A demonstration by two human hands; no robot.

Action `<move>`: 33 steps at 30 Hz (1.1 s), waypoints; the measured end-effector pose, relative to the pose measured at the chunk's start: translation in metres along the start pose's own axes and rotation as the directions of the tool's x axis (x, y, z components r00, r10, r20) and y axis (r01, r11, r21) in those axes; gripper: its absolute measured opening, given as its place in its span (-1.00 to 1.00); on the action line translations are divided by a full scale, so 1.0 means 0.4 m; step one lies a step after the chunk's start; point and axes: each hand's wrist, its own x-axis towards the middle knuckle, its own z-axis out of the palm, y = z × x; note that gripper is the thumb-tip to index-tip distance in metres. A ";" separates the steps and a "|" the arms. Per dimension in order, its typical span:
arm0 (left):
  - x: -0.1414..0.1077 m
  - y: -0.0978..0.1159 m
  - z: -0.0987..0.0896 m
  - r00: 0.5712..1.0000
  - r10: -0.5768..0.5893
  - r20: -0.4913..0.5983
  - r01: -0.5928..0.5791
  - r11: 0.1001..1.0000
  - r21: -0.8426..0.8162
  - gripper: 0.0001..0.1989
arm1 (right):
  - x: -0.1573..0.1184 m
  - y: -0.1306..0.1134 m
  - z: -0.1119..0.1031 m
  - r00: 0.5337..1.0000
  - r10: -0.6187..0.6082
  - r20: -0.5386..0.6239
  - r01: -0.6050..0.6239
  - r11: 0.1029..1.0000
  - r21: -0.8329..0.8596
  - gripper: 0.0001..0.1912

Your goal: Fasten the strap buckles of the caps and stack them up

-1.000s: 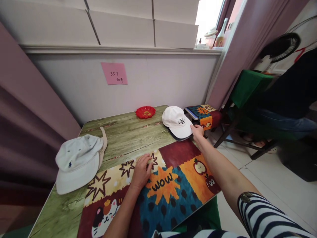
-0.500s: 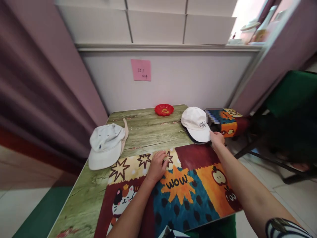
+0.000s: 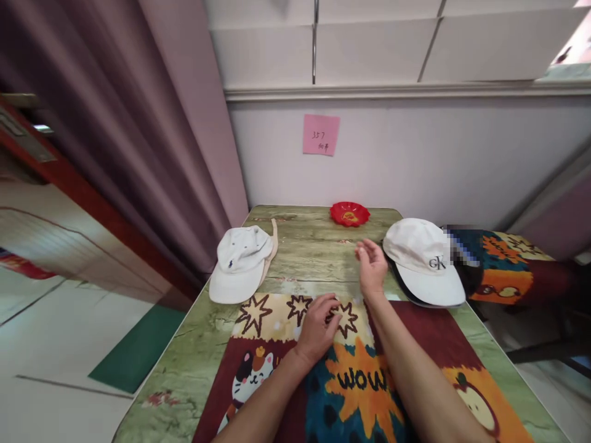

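My left hand rests on the colourful patterned mat, its fingers loosely bent, thumb apart, with nothing in them. Just left of a white cap with dark letters, my right hand is held over the table with bent, parted fingers and no object in it. That white cap lies on top of something dark, probably another cap, of which only the edge shows. On the left side of the table lies a second white cap with a small dark emblem, partly covering a beige piece.
A red scalloped dish stands near the back of the wood-patterned table. Behind it, a pink note is stuck to the wall. Purple curtains hang at the left. Beyond the right edge is a patterned surface.
My right hand has let go of the lettered white cap's brim and moved left, away from it. My left hand stays on the mat. The view has turned left.
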 end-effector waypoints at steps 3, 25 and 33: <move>0.063 -0.029 -0.118 0.966 -0.034 -0.254 0.064 0.992 0.107 -0.88 | -0.018 0.054 0.094 0.973 0.198 0.115 -0.213 0.968 0.134 -0.58; 0.334 -0.081 -0.565 0.819 0.024 -0.574 0.417 0.662 0.622 -0.90 | -0.004 0.106 0.124 0.922 0.359 0.143 -0.380 0.910 0.167 -0.62; 0.400 0.127 -0.467 0.761 0.116 -0.638 0.196 0.896 0.398 -0.90 | -0.025 -0.024 0.155 0.565 0.374 0.735 -0.665 0.734 0.138 -0.42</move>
